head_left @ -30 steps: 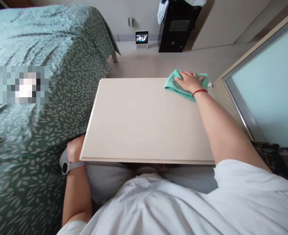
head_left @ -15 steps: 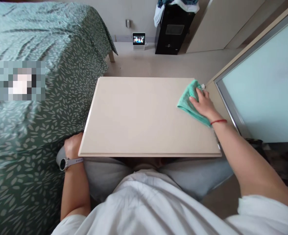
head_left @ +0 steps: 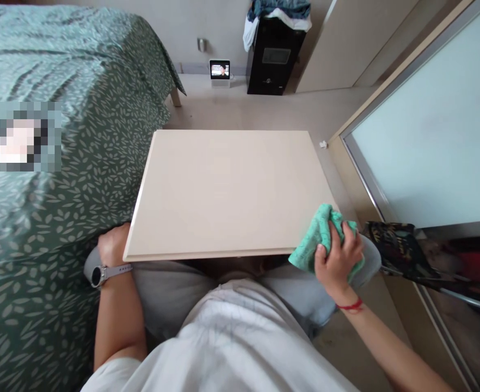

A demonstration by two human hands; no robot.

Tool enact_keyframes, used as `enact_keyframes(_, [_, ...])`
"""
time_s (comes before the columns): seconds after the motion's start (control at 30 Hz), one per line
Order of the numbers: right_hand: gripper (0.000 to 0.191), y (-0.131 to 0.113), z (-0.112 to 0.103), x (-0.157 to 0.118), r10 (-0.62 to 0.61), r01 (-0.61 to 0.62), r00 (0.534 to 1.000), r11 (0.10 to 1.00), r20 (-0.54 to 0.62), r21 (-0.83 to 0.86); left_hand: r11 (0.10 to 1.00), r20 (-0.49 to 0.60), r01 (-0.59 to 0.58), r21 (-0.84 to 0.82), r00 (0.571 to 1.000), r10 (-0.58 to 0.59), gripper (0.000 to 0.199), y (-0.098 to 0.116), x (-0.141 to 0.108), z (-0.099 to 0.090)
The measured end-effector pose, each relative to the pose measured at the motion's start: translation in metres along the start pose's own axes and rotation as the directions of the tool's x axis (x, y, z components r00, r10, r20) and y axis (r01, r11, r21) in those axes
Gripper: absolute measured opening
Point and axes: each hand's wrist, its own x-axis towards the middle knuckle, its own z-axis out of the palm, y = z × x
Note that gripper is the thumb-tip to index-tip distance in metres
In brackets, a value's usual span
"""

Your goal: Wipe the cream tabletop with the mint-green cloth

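A pale beige folding-style tabletop point(head_left: 227, 190) lies over my lap. My right hand point(head_left: 340, 253) is closed on a bunched green cloth point(head_left: 317, 239) at the table's near right corner, where part of the cloth hangs over the edge. A red string bracelet point(head_left: 350, 306) circles that wrist. My left hand point(head_left: 112, 245) rests by the near left corner, against the table's side and above my knee. Its fingers are hidden, so its grip cannot be made out. On the left wrist sits a watch point(head_left: 98, 276) with a pale strap.
Along the left runs a bed with a green leaf-patterned cover point(head_left: 113, 114). Beyond the table, a small lit screen point(head_left: 220, 71) and a black cabinet point(head_left: 270, 60) topped with clothes stand by the wall. A frosted sliding panel point(head_left: 431, 130) borders the right, near a dark patterned bag point(head_left: 399, 247).
My right hand has drawn the cloth from the far right corner to the near right corner, bunching it more. My left hand stays at the table's left side. The view has shifted slightly right.
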Motion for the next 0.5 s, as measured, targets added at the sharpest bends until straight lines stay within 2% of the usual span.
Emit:
enact_keyframes(0.07, [0.089, -0.023, 0.0, -0.003, -0.042, 0.042, 0.999, 0.999, 0.019, -0.028, 1.0, 0.018, -0.003, 0.018, 1.0, 0.002, 0.051, 0.001, -0.002, -0.002])
enact_keyframes(0.13, [0.088, -0.049, 0.001, -0.004, -0.159, 0.158, 0.987, 0.987, 0.038, 0.028, 1.0, 0.022, 0.002, 0.021, 1.0, -0.002, 0.05, 0.002, -0.005, -0.004])
enact_keyframes(0.27, [0.086, -0.119, 0.011, -0.009, -0.427, 0.416, 0.904, 0.886, 0.009, 0.202, 1.0, 0.002, 0.002, 0.006, 1.0, -0.002, 0.05, 0.005, -0.012, -0.008])
enact_keyframes(0.37, [0.082, -0.181, 0.019, -0.018, -0.606, 0.603, 0.789, 0.73, -0.101, 0.322, 1.0, -0.002, -0.015, -0.009, 1.0, 0.015, 0.048, 0.005, -0.015, -0.01])
enact_keyframes(0.5, [0.066, -0.26, 0.022, -0.027, -0.803, 0.817, 0.562, 0.5, -0.199, 0.288, 1.0, -0.008, -0.018, -0.02, 1.0, 0.018, 0.048, 0.004, -0.017, -0.01])
